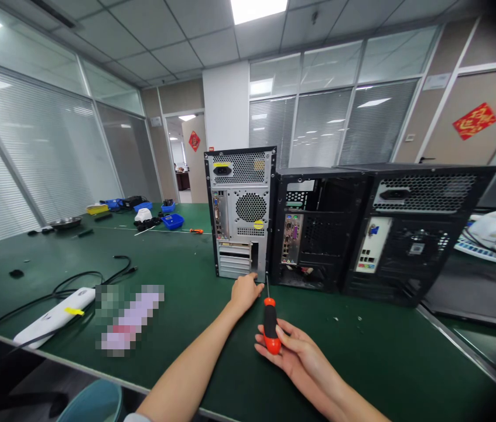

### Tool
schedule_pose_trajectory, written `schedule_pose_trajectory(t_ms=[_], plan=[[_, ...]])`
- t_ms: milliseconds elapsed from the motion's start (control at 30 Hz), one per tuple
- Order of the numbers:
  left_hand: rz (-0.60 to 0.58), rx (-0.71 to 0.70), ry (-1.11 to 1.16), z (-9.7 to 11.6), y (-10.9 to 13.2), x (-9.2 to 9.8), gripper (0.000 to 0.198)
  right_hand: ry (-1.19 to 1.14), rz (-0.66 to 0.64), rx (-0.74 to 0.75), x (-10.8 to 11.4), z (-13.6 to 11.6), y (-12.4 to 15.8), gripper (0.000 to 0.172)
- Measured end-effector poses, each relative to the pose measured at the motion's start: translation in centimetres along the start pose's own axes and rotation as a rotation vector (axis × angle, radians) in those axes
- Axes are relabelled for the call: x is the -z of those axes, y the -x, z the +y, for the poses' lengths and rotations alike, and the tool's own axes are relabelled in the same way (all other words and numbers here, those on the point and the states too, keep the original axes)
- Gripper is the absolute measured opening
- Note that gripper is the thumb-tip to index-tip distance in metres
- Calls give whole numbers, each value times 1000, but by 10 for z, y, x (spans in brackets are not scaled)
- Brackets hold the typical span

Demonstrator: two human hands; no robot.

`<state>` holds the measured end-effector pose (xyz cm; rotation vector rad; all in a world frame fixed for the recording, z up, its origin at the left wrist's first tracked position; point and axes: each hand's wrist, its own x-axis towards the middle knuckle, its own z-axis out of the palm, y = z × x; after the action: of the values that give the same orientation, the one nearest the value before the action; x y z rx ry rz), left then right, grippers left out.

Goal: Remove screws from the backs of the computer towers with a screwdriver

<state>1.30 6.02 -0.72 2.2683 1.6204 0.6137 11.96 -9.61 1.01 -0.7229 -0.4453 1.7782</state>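
Observation:
My right hand [294, 346] grips a red and black screwdriver [270, 322] by its handle. The screwdriver's shaft points away from me, its tip at the lower right corner of a computer case [241, 176] whose back panel faces me. Whether the tip sits on a screw is too small to tell. Against the bottom of that panel rests my left hand [245, 293], fingers partly stretched out, near the expansion slot covers [235, 258]. It holds nothing that I can see.
Two black computer cases [318, 234] stand close on the right. On the left lie a white power strip [57, 316] with black cables and a blurred-out item [131, 322]. Blue trays [173, 221] and an orange screwdriver [196, 231] are farther back. A teal bin [93, 401] stands below the table edge.

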Motion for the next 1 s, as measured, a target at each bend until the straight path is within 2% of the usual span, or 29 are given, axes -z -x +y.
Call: schedule_pose_trajectory(t_ms=[567, 1000], plan=[[-4, -5, 1, 1, 1, 2, 34, -99, -102, 25, -1, 1, -3, 28], [-12, -9, 10, -2, 1, 1, 35, -125, -95, 15, 3, 4, -5, 28]])
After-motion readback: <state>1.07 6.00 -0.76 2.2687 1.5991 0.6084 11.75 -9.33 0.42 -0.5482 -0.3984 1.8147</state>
